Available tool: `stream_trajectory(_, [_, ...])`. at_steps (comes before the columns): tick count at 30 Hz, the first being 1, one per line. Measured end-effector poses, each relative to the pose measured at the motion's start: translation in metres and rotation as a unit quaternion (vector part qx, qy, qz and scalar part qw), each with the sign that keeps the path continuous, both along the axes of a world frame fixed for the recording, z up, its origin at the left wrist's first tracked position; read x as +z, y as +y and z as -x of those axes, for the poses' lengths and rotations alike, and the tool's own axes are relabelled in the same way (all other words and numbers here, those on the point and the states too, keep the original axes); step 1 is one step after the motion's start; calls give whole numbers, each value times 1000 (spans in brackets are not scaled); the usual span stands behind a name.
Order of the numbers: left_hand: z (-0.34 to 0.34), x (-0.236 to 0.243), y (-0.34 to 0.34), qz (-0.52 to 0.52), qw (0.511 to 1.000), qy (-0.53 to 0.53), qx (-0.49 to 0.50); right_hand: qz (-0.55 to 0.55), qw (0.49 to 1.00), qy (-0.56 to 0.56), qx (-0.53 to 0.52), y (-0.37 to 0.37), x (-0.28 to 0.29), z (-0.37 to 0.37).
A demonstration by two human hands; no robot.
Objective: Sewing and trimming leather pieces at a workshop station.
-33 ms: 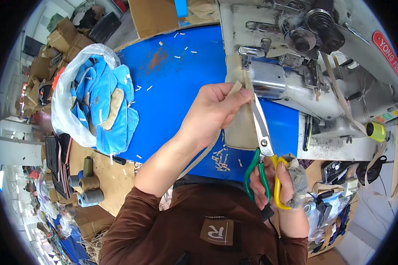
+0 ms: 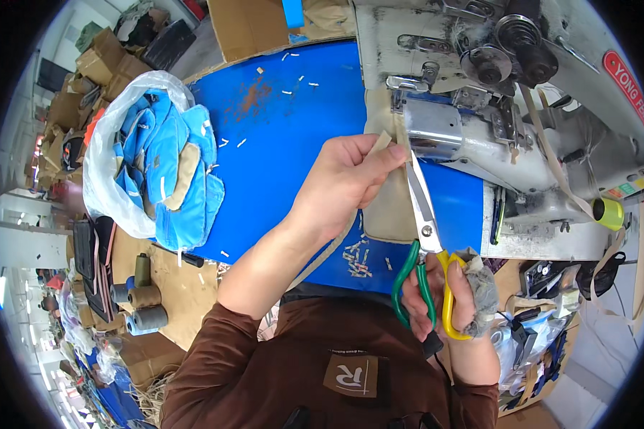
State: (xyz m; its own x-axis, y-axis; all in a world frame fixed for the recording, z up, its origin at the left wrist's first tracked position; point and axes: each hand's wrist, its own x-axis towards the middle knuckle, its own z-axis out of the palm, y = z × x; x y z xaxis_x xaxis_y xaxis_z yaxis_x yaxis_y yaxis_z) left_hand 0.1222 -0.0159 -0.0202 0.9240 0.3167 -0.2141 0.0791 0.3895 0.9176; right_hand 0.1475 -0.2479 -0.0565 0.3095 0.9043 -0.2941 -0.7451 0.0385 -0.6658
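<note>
Beside the chrome cylinder arm of the sewing machine, a beige binding strip is being pinched between the thumb and index finger of the left hand, with its free end projecting above a beige fabric panel on the blue worktop. Between the two successive views almost nothing is changing: the green handle loop of the scissors is sitting marginally farther out from the yellow handle loop, while pinch and blade tips are holding position; this is suggesting that the strip is being kept steady for the blades. The left forearm is rising diagonally from the lower left, the elbow bending and the hand reaching toward the machine. The right hand is gripping the scissors, thumb and fingers passing through separate loops that are standing apart; the blades are pointing away from the body and slightly left, their tips lying just beside the left fingertips. Whether the blades are touching the strip cannot be told. Loose clippings are lying near the panel
</note>
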Motion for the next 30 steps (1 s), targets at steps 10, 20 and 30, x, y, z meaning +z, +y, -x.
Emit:
stream_trajectory(10, [0, -7, 5, 3, 1000, -18, -20, -147, 949, 277, -18, 36, 10, 0])
stream_trajectory(20, [-4, 16, -1, -574, 812, -49, 94, -6, 998, -56, -32, -5, 15, -1])
stream_trajectory(30, [0, 12, 2, -661, 742, -79, 74, 180, 952, -249, -9, -25, 27, -51])
